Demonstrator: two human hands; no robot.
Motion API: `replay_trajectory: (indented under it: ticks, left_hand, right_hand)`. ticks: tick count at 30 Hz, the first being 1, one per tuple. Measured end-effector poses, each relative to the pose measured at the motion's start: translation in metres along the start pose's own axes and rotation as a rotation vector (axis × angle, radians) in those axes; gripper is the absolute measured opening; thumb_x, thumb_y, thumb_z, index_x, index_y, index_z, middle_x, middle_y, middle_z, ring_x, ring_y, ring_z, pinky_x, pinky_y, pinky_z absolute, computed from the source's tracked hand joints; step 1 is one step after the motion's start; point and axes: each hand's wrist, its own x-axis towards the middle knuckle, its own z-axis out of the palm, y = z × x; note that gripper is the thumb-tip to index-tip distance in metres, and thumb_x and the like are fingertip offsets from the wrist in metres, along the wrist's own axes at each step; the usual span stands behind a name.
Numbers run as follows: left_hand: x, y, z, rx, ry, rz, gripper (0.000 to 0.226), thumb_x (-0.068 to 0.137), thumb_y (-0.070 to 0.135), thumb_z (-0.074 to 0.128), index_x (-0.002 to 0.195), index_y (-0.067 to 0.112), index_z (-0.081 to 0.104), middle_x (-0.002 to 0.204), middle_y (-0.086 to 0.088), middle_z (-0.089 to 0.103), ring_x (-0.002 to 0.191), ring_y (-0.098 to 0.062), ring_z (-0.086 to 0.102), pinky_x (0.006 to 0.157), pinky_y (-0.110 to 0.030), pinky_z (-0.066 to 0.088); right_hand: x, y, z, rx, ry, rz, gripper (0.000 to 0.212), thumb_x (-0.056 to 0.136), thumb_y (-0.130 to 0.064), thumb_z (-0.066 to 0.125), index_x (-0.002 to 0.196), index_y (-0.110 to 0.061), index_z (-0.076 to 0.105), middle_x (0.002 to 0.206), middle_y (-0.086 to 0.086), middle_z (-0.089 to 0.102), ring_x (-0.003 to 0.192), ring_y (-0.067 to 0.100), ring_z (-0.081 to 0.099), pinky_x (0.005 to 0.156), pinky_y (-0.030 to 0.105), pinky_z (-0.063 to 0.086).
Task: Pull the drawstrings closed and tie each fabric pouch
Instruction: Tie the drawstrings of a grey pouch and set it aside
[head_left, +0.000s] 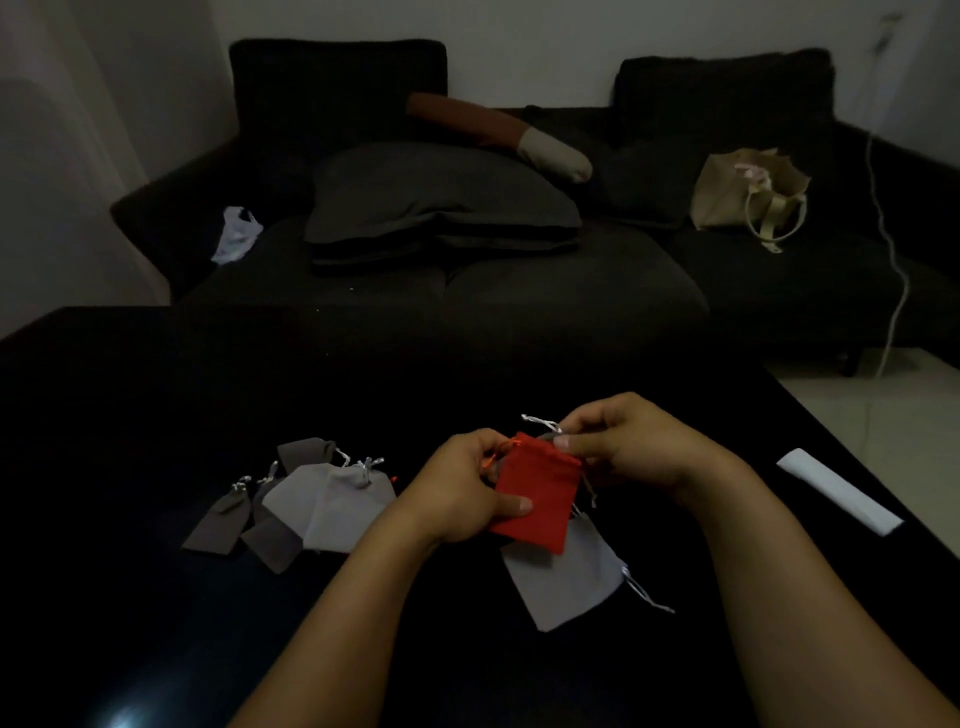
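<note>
Both hands up over the dark table (156, 649), close together. Our left hand (457, 493) grips the red pouch (535, 499) by its left edge, thumb flat on the cloth, fingers curled behind near the orange drawstring (488, 460). Our right hand (623, 447) pinches the mouth of the pouch at its top right; a silver cord end (540, 422) pokes out above its fingers, and whose cord it is we cannot tell.

The pouch hangs limp and flat: we judge it light, soft, empty or nearly so. Best hold is the gathered hem and the cord tails, not the body, which would just crumple.

Just below the hands lies a grey pouch (566, 587), flat, cord trailing right. Left of the left hand, a pile of grey and brown pouches (311, 504), cords at their tops; contents not visible.

Right of the right hand, a white strip (841, 491). Beyond the hands, a dark sofa (571, 291) with a tan tote bag (743, 192), contents unclear.
</note>
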Motion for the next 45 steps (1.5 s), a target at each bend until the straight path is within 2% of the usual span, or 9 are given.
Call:
replay_trajectory:
  ticks: [3,7,10,12,16,19,26,37,45]
  left_hand:
    - [0.002,-0.005,-0.001,0.049,-0.060,-0.051,0.048,0.068,-0.004,0.084,0.105,0.014,0.061,0.096,-0.023,0.071,0.080,-0.023,0.067,0.084,-0.050,0.058]
    - [-0.001,-0.008,0.001,0.189,-0.248,-0.125,0.067,0.066,0.015,0.089,0.124,0.018,0.057,0.110,-0.010,0.070,0.100,-0.024,0.069,0.090,-0.045,0.057]
    - [-0.008,0.007,-0.006,0.197,-0.194,-0.109,0.093,0.055,0.063,0.084,0.135,0.027,0.051,0.127,0.008,0.062,0.113,-0.009,0.062,0.098,-0.032,0.052]
    - [-0.013,0.023,-0.012,-0.034,-0.039,-0.052,0.086,0.055,0.079,0.071,0.124,0.029,0.061,0.120,0.008,0.068,0.107,-0.007,0.066,0.092,-0.029,0.054]
    - [-0.017,0.038,-0.008,-0.398,0.167,0.162,0.025,0.092,0.031,0.060,0.107,0.017,0.074,0.103,-0.004,0.076,0.100,-0.016,0.071,0.085,-0.030,0.057]
    - [-0.016,0.039,-0.009,-0.489,0.322,0.212,0.017,0.096,0.014,0.059,0.101,0.013,0.075,0.093,-0.005,0.078,0.087,-0.015,0.074,0.070,-0.021,0.055]
    - [-0.014,0.036,-0.025,-0.619,0.457,0.183,0.013,0.091,0.011,0.065,0.099,0.008,0.075,0.090,-0.004,0.078,0.085,-0.012,0.074,0.070,-0.018,0.056]
    - [-0.015,0.017,-0.050,-0.059,0.325,0.151,0.029,0.099,0.019,0.053,0.080,0.002,0.067,0.065,-0.014,0.066,0.055,-0.020,0.063,0.050,-0.024,0.054]
    - [-0.002,0.028,-0.048,-0.680,0.636,0.075,0.040,0.102,0.028,0.047,0.067,0.017,0.060,0.079,0.003,0.070,0.079,-0.011,0.063,0.067,-0.026,0.048]
  right_hand:
    - [0.001,-0.002,0.000,0.018,0.167,-0.037,0.010,0.091,-0.007,0.066,0.084,-0.005,0.071,0.067,0.009,0.061,0.054,0.012,0.053,0.052,0.022,0.044]
    - [-0.002,-0.011,-0.006,0.132,0.322,-0.106,0.013,0.096,-0.009,0.060,0.089,-0.007,0.071,0.077,0.009,0.065,0.066,0.014,0.060,0.056,0.023,0.047]
    - [-0.010,-0.020,-0.007,0.055,0.221,-0.191,0.013,0.097,-0.013,0.059,0.101,-0.010,0.072,0.085,0.008,0.068,0.072,0.015,0.060,0.057,0.022,0.047]
    - [-0.017,-0.026,-0.005,-0.004,0.085,-0.215,0.015,0.095,-0.013,0.062,0.106,-0.011,0.072,0.084,0.010,0.068,0.071,0.015,0.059,0.055,0.017,0.046]
    - [-0.018,-0.034,0.009,0.112,0.040,-0.256,0.021,0.084,-0.007,0.073,0.104,-0.003,0.072,0.078,0.023,0.066,0.074,0.026,0.059,0.061,0.022,0.046]
    - [-0.018,-0.040,0.014,0.161,0.072,-0.287,0.025,0.080,-0.003,0.075,0.105,-0.001,0.071,0.092,0.024,0.073,0.078,0.020,0.068,0.062,0.020,0.052]
    - [-0.011,-0.042,0.016,0.202,0.150,-0.268,0.012,0.088,-0.002,0.067,0.097,-0.001,0.074,0.076,0.011,0.071,0.060,0.007,0.060,0.055,0.015,0.052]
    - [0.001,-0.033,0.014,-0.026,0.287,-0.241,0.010,0.092,-0.005,0.064,0.088,-0.001,0.072,0.069,0.018,0.070,0.055,0.020,0.062,0.049,0.022,0.054]
    - [0.002,-0.037,0.017,0.007,0.390,-0.385,0.016,0.094,-0.006,0.061,0.102,-0.014,0.073,0.066,0.008,0.069,0.051,0.007,0.057,0.051,0.014,0.046]
